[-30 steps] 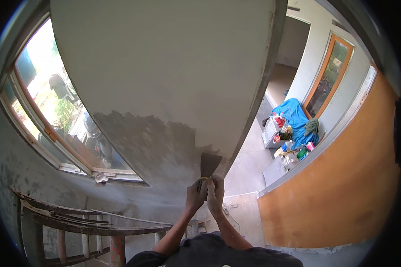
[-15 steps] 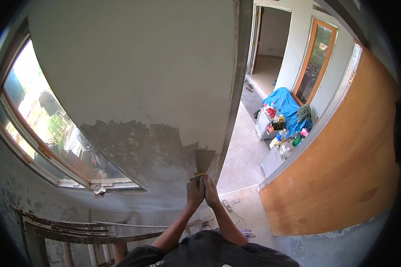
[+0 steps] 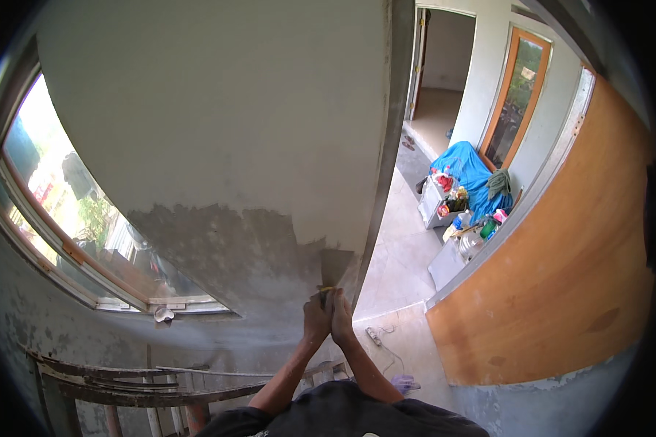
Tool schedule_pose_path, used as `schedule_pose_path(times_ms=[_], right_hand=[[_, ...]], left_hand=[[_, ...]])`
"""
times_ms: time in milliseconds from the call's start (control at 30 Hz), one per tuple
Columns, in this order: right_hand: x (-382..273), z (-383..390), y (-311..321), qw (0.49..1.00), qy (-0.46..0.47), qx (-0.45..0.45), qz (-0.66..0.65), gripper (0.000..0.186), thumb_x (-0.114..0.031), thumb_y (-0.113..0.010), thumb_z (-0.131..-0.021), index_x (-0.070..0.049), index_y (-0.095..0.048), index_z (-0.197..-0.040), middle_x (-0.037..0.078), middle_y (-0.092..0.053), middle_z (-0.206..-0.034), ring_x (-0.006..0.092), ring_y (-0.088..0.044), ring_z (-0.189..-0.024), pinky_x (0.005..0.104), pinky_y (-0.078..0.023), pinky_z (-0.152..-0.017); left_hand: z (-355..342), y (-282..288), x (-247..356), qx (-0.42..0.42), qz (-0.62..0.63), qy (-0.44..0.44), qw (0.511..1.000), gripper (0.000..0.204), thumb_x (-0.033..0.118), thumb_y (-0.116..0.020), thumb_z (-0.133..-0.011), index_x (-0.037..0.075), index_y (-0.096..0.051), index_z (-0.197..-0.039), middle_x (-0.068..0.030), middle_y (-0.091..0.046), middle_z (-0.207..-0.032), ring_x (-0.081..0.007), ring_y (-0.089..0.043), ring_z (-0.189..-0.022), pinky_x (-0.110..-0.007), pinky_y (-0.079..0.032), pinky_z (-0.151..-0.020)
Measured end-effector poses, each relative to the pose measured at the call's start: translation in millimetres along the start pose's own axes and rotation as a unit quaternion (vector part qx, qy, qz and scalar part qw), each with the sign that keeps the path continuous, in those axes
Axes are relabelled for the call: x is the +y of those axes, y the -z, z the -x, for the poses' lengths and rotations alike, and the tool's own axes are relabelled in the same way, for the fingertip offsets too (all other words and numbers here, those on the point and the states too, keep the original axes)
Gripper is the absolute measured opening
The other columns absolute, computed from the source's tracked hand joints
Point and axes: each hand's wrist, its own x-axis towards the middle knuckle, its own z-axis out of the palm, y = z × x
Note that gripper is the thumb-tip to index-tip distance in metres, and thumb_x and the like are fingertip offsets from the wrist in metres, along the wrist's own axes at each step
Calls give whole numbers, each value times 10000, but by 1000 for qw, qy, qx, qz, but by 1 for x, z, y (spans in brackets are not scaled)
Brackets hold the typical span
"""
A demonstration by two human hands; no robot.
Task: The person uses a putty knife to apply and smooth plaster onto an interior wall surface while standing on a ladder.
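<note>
Both my hands are closed together around the handle of a broad-bladed scraper. My left hand wraps the handle from the left, and my right hand presses against it from the other side. The fingers hide most of the handle; a bit of yellow shows at its top. The flared blade points up and lies against the wall, close to its right-hand edge. Around and left of the blade is a rough dark grey patch with a ragged upper border; above it the wall is smooth and pale.
A window lies to the left. Below it stands a worn wooden rack-like frame. Right of the wall's edge, a tiled passage holds a blue cover and piled household goods. An orange-brown wooden panel stands at right; a cable lies on the floor.
The whole view has shifted slightly, with the wall patch a little lower in the picture. My hands and the scraper stay at nearly the same spot on the wall.
</note>
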Motion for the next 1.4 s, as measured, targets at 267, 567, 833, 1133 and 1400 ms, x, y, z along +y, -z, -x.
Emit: schedule_pose_path(times_ms=[267,567,833,1133,1400], right_hand=[[5,-3,-2,1000,2,8,-1,453,-399,-329,-995,-22,-578,-957,-34,-495,-815,63,-457,-774,236,-407,-702],[-3,0,-6,999,11,30,2,443,-392,-342,-994,-21,-568,-902,-31,-505,-807,71,-458,-750,232,-402,-686],[-11,-8,-2,996,52,-42,64,307,-354,-545,-902,-49,-573,-927,58,-561,-821,182,-511,-750,314,-424,-682],[-28,0,-6,998,5,-14,69,270,-278,-545,-907,-9,-571,-892,-5,-538,-789,78,-480,-761,246,-402,-677],[-2,-1,-5,999,5,-18,38,270,-276,-543,-907,-7,-576,-899,1,-541,-803,78,-478,-772,252,-401,-687]], left_hand=[[0,-1,-6,7,-9,-3,1000,345,317,-532,-886,-8,-646,-868,-258,-617,-760,-410,-625,-757,-443,-485,-598],[2,-2,-1,-18,-39,18,999,352,318,-515,-898,-6,-645,-860,-243,-623,-754,-401,-626,-761,-440,-481,-594],[0,-7,5,-30,-51,1,998,317,319,-497,-907,19,-593,-867,-221,-614,-737,-399,-617,-730,-453,-467,-571],[10,-7,13,-36,176,120,976,214,226,-530,-907,89,-622,-1043,-118,-677,-835,-157,-613,-768,-316,-482,-645],[11,-2,-12,-40,-85,4,996,377,354,-482,-920,-2,-587,-857,-225,-618,-762,-401,-618,-757,-431,-477,-582]])
